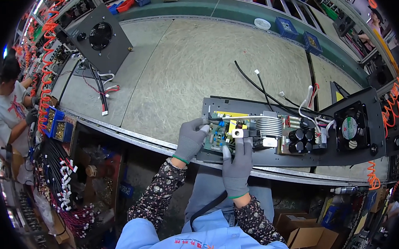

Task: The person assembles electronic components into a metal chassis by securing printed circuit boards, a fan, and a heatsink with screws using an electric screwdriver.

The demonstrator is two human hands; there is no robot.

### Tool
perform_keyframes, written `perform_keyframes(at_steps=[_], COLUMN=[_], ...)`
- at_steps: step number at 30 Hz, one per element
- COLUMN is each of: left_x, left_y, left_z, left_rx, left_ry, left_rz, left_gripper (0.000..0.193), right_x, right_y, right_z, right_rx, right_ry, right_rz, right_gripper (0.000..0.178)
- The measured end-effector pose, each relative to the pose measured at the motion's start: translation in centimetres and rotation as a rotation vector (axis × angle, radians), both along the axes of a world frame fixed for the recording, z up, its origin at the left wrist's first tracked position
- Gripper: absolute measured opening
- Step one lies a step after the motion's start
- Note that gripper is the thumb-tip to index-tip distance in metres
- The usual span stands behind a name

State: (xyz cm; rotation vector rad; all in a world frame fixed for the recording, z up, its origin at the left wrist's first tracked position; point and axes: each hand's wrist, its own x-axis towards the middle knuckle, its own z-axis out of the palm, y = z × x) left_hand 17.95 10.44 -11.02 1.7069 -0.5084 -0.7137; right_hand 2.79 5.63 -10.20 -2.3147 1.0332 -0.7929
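Observation:
A grey metal chassis panel (273, 161) lies at the bench's front edge, carrying a green circuit board (216, 135) and a silver coil (268, 128). My left hand (192, 138), in a grey glove, is at the board's left end. Its thumb and fingers close at the black-sleeved end of a white lead (242, 117) that runs to the coil. My right hand (237, 167), also gloved, reaches up from the front edge with fingers stretched. Its fingertips touch a flat metal tab with a hole (238, 133) at the coil's left; the thumb stands apart.
A black fan (351, 128) sits at the panel's right end, beside several capacitors (299, 141). Loose black cables (256, 83) extend behind. At the far left stands a grey fan housing (100, 39). Blue parts bins (57, 125) hang left; another person (11, 103) works there.

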Motion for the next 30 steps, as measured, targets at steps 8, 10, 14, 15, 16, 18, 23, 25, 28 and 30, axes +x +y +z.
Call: perform_keyframes(at_steps=[8, 10, 14, 15, 16, 18, 23, 25, 28, 30], left_x=[-0.7, -0.9, -1.3, -1.1, -0.8, -0.2, -0.2, -0.2, 0.1, 0.5], left_y=[0.3, 0.4, 0.2, 0.2, 0.2, 0.2, 0.2, 0.3, 0.0, -0.6], left_z=[1.0, 0.6, 1.3, 2.0, 2.5, 2.5, 1.3, 1.1, 1.0, 1.3], left_rx=[-0.062, -0.084, -0.157, -0.071, 0.015, 0.053, 0.01, -0.051, -0.055, -0.013], left_ry=[0.036, 0.108, 0.126, 0.17, 0.209, 0.2, 0.226, 0.25, 0.244, 0.184], left_rz=[-0.032, -0.009, -0.006, -0.041, -0.071, -0.104, -0.093, -0.091, -0.104, -0.137], left_gripper=[0.024, 0.024, 0.029, 0.03, 0.032, 0.032, 0.03, 0.027, 0.022, 0.019], right_x=[-0.3, -0.5, -0.9, -1.0, -0.9, -0.8, -0.6, -0.7, -0.5, -0.4], right_y=[-0.7, -0.8, -0.9, -0.9, -1.1, -1.0, -0.8, -0.8, -0.8, -0.8], right_z=[-1.2, -1.9, -2.6, -2.6, -2.5, -2.3, -2.4, -2.8, -2.9, -2.7], right_rx=[-0.148, -0.149, -0.163, -0.162, -0.227, -0.29, -0.367, -0.349, -0.318, -0.307], right_ry=[-0.189, -0.212, -0.224, -0.223, -0.173, -0.123, -0.041, -0.058, -0.064, -0.052], right_rz=[0.043, 0.049, 0.043, 0.038, 0.015, -0.01, -0.097, -0.091, -0.093, -0.105], right_gripper=[0.031, 0.031, 0.028, 0.028, 0.027, 0.026, 0.026, 0.025, 0.025, 0.026])
